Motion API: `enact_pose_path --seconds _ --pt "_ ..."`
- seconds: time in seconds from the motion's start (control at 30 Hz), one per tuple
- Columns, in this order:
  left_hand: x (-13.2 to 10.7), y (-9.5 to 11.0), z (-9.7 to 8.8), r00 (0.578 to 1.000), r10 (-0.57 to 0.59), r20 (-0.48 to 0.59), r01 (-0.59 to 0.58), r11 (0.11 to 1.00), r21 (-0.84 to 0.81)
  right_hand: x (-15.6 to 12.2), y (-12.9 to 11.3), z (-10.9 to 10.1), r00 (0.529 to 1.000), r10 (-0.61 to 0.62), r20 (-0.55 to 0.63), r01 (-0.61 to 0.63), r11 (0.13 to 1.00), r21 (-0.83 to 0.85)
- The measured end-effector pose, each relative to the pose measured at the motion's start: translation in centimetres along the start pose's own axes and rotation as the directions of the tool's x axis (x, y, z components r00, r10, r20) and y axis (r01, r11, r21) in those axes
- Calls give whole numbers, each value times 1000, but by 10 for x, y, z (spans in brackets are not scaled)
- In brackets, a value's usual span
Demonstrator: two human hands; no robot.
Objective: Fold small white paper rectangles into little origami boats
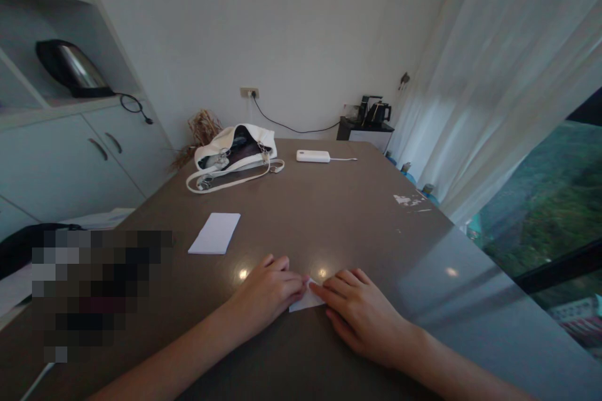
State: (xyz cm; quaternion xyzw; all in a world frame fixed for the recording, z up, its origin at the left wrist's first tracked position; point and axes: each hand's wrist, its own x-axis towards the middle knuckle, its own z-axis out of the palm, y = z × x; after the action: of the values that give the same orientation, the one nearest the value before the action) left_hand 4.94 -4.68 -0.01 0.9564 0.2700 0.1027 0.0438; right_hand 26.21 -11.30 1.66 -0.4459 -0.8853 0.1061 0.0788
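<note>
My left hand point(269, 293) and my right hand point(358, 314) rest on the brown table point(329, 213) near its front edge, fingertips almost meeting. Between and partly under them lies a small white piece of paper point(305, 302). The left hand's fingers are curled, pressing down on the paper's left part. Stretched out nearly flat, the right hand's fingers lie on its right part. Most of the paper is hidden by the hands. A second white sheet of paper point(215, 233) lies flat on the table to the left, beyond my left hand.
A white handbag point(235, 153) with a strap sits at the table's far side, a white power bank point(313, 156) with a cable beside it. A blurred patch covers the left. Cabinets with a kettle point(70, 67) stand left; curtains and a window are right.
</note>
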Motion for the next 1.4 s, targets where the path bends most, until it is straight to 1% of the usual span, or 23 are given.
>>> enact_pose_path --seconds 0.1,0.2,0.33,0.43,0.53,0.63,0.73,0.83,0.9,1.0,1.13,1.2,1.4 --pt "0 0 -1 1000 -3 -3 3 1000 -7 3 -2 3 1000 14 10 -13 1000 -24" --pt "0 1 -2 1000 -11 -2 11 1000 -28 -3 -2 2 999 31 15 -31 999 -23" --pt "-1 0 -3 1000 -19 14 20 998 -60 -12 -2 -5 999 51 -1 -51 998 27" --pt "-2 0 -4 1000 -7 10 8 996 -88 -9 -1 -7 997 66 -31 -64 997 53" --pt "-3 1 -6 1000 1 8 0 994 -106 0 1 -4 998 54 -36 -53 998 30" --pt "-4 1 -7 1000 -13 29 16 994 -107 5 1 0 999 35 -19 -35 999 -10" --pt "-4 2 -8 998 -23 54 29 993 -118 2 1 -1 999 46 -13 -47 998 -46" --pt "-3 2 -7 997 -33 66 42 989 -141 -2 2 -7 999 53 -7 -53 997 -61" --pt "-3 3 -8 996 -38 76 50 985 -163 -1 4 -11 999 45 4 -45 998 -45" --pt "-3 4 -9 995 -31 91 50 977 -209 7 7 -12 1000 27 12 -27 1000 1" --pt "-4 3 -8 995 -40 94 66 954 -294 22 9 -6 997 -70 27 69 996 48" --pt "-5 3 -6 994 -47 94 76 940 -332 27 10 -4 995 -96 41 93 994 60" --pt "-4 7 -6 994 -44 95 76 926 -371 30 12 -6 990 -121 71 114 990 85"
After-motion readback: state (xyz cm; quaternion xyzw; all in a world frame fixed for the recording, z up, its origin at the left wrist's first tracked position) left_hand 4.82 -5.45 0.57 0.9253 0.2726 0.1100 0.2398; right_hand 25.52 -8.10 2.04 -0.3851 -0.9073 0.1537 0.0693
